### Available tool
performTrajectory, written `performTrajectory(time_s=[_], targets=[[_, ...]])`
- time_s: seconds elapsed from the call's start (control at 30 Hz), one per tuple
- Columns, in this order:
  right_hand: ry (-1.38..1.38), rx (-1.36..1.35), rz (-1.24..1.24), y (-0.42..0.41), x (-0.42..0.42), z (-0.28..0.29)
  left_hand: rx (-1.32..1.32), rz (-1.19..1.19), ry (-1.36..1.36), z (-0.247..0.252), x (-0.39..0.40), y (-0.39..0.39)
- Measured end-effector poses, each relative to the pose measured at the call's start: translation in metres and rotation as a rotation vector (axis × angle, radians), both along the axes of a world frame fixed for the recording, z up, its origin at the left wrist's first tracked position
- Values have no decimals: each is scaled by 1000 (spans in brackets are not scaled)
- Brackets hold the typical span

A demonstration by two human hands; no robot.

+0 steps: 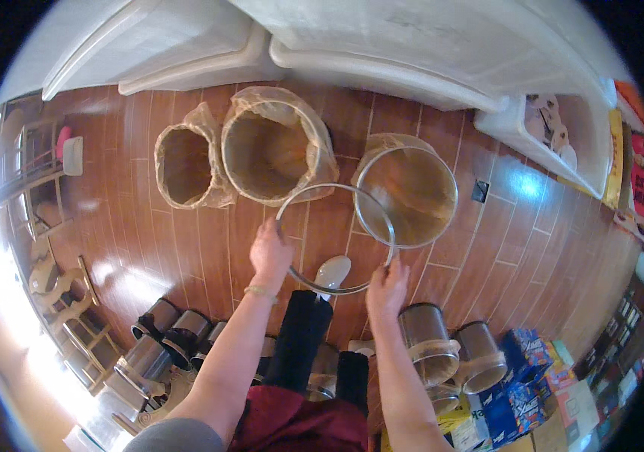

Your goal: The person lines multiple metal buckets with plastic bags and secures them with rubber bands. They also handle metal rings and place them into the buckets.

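A thin metal ring [392, 223] is held out in front of me, gripped by my left hand [272, 248] on its left side and my right hand [388, 285] at its lower right. In this view the ring overlaps the edge of a round bin [456, 192] fitted with a clear liner and a metal rim; whether they touch I cannot tell. Left of that bin stands another large round bin [330, 164], its liner folded over the mouth. Beside it is a smaller lined bin [158, 164]. My white shoe [333, 271] shows through the ring.
White chest-like cabinets [390, 73] line the far side. A white tub [559, 164] stands at right. Several metal bins [423, 322] sit near my legs, with blue printed boxes [503, 415] at lower right. Wooden chairs [82, 305] and a metal rack [25, 186] are at left.
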State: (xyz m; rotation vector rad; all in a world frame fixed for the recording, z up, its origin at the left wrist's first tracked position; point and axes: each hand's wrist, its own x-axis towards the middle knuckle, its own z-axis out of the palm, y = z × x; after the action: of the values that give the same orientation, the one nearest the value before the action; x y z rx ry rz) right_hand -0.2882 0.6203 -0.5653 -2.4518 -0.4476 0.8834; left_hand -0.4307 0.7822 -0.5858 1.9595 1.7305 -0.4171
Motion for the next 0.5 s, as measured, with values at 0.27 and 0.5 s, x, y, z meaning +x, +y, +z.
performTrajectory(time_s=[0.27, 0.5], targets=[[-82, 370, 110, 139, -21, -22, 389, -9, -216, 20, -18, 113], [-45, 196, 140, 191, -10, -63, 246, -2, -83, -28, -21, 159]])
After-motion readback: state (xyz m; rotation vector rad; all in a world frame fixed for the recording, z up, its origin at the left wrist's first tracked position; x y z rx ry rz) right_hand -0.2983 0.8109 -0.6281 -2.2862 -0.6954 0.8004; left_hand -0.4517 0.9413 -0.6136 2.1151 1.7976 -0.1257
